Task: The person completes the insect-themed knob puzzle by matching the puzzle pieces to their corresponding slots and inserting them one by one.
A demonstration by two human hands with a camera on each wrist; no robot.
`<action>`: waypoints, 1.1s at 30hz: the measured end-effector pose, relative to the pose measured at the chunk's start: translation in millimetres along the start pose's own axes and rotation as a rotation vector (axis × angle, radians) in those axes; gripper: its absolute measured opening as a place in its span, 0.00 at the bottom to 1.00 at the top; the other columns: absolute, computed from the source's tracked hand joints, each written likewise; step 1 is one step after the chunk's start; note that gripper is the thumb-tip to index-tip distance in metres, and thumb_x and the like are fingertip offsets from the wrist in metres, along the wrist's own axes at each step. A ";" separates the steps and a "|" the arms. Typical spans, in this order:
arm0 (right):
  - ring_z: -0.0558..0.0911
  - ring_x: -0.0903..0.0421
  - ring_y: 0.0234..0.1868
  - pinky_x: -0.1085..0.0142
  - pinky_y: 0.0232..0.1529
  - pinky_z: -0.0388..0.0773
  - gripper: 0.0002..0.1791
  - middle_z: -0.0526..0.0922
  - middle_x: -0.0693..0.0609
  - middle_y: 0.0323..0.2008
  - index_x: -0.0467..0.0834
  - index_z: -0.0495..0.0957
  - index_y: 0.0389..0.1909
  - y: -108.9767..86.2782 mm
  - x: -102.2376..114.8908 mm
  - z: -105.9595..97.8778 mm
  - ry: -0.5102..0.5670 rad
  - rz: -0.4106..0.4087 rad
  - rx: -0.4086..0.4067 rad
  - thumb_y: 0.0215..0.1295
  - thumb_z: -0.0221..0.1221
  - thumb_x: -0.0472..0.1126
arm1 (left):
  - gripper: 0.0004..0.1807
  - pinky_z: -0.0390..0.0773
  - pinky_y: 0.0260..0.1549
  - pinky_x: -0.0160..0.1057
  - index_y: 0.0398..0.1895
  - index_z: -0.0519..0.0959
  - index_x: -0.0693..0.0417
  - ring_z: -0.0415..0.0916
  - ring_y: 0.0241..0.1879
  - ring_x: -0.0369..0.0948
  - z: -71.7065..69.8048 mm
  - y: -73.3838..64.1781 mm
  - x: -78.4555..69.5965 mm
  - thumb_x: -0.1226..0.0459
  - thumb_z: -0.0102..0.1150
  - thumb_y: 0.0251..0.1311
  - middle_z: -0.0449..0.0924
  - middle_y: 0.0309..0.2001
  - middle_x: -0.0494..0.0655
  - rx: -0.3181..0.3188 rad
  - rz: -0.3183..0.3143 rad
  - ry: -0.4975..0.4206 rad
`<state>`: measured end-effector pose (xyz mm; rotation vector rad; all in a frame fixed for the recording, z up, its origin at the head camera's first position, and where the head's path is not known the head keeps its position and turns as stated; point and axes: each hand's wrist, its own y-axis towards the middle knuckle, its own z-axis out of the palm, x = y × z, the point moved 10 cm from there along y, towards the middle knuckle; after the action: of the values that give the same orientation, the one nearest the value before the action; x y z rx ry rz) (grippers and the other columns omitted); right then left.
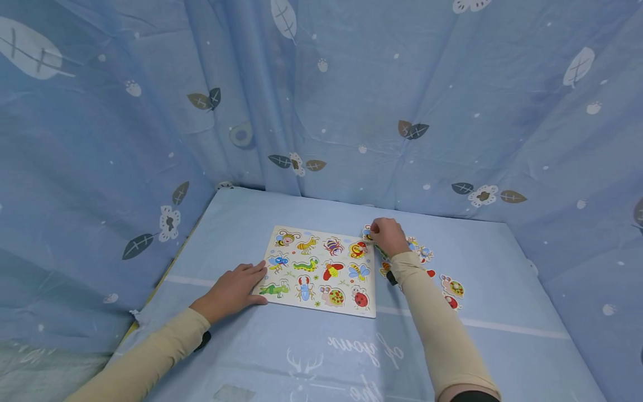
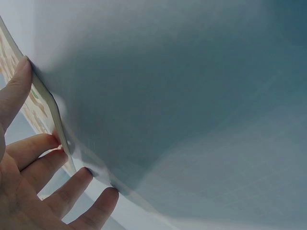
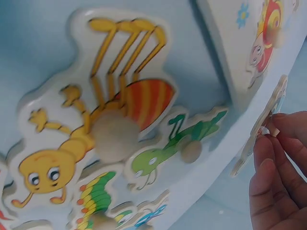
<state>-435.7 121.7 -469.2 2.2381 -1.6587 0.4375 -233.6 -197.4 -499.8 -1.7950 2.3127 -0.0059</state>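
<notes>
A white puzzle board (image 1: 293,272) printed with rows of cartoon insects lies flat on the cloth. My left hand (image 1: 235,291) rests at its left edge, the thumb and some fingertips touching the rim. Just beyond the board's upper right corner, my right hand (image 1: 389,235) pinches a puzzle piece (image 3: 259,127) by its small knob. That piece looks like a bee in the head view; it is tilted nearly edge-on in the right wrist view. Close to this hand lie an ant piece (image 3: 72,149), a grasshopper piece (image 3: 168,152) and a caterpillar piece (image 3: 99,195), each with a wooden knob.
More loose pieces lie right of the board, partly behind my right forearm. A snail piece (image 1: 453,286) and a red piece (image 1: 451,302) lie farthest right. Pale blue cloth (image 1: 502,268) covers the table, and patterned curtains (image 1: 351,111) hang behind and at both sides.
</notes>
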 end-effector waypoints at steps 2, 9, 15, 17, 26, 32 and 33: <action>0.82 0.49 0.33 0.55 0.37 0.81 0.05 0.88 0.42 0.36 0.38 0.85 0.37 1.8 2.5 1.6 0.009 -0.008 -0.003 0.71 0.64 0.35 | 0.45 0.78 0.57 0.61 0.74 0.70 0.60 0.69 0.71 0.57 1.2 0.4 1.1 0.44 0.70 0.60 0.67 0.77 0.54 -0.001 -0.001 0.006; 0.82 0.49 0.35 0.56 0.40 0.81 0.04 0.88 0.43 0.37 0.39 0.86 0.37 6.4 13.4 6.9 0.025 0.005 -0.004 0.70 0.64 0.36 | 0.45 0.78 0.58 0.60 0.74 0.71 0.60 0.69 0.71 0.56 1.8 0.5 1.8 0.43 0.70 0.60 0.68 0.77 0.54 -0.002 -0.008 0.009; 0.83 0.49 0.38 0.55 0.44 0.83 0.04 0.88 0.44 0.39 0.40 0.86 0.39 7.3 23.1 12.5 0.054 0.022 0.021 0.71 0.64 0.37 | 0.45 0.78 0.58 0.60 0.74 0.71 0.60 0.70 0.71 0.57 0.3 0.4 0.5 0.43 0.70 0.60 0.68 0.76 0.54 -0.010 -0.001 0.004; 0.83 0.50 0.38 0.56 0.45 0.83 0.04 0.88 0.45 0.39 0.41 0.86 0.39 7.6 26.4 14.2 0.064 0.018 0.022 0.71 0.65 0.37 | 0.45 0.79 0.58 0.60 0.74 0.71 0.60 0.70 0.71 0.57 0.7 0.7 0.5 0.43 0.70 0.59 0.68 0.76 0.54 -0.014 0.003 0.005; 0.83 0.50 0.38 0.56 0.45 0.84 0.05 0.88 0.45 0.40 0.41 0.86 0.39 8.8 41.8 17.2 0.060 -0.002 0.025 0.71 0.65 0.38 | 0.45 0.79 0.57 0.60 0.73 0.72 0.61 0.70 0.71 0.57 2.9 1.2 2.2 0.43 0.70 0.59 0.68 0.76 0.54 -0.019 0.012 0.015; 0.82 0.51 0.36 0.57 0.43 0.83 0.05 0.88 0.45 0.39 0.41 0.86 0.38 10.8 49.7 21.6 0.058 -0.018 0.033 0.71 0.65 0.38 | 0.45 0.79 0.58 0.60 0.73 0.71 0.60 0.70 0.71 0.56 3.5 1.4 2.5 0.42 0.70 0.59 0.68 0.76 0.54 -0.014 0.008 0.017; 0.82 0.51 0.36 0.58 0.43 0.82 0.05 0.88 0.46 0.39 0.41 0.86 0.38 11.3 50.9 22.7 0.059 -0.022 0.033 0.72 0.64 0.38 | 0.45 0.79 0.58 0.60 0.74 0.71 0.60 0.70 0.71 0.56 3.3 1.4 2.4 0.42 0.70 0.59 0.68 0.76 0.54 -0.014 0.007 0.018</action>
<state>-431.2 65.1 -467.2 2.2424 -1.6076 0.5233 -234.9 -199.0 -503.6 -1.8005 2.3371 -0.0048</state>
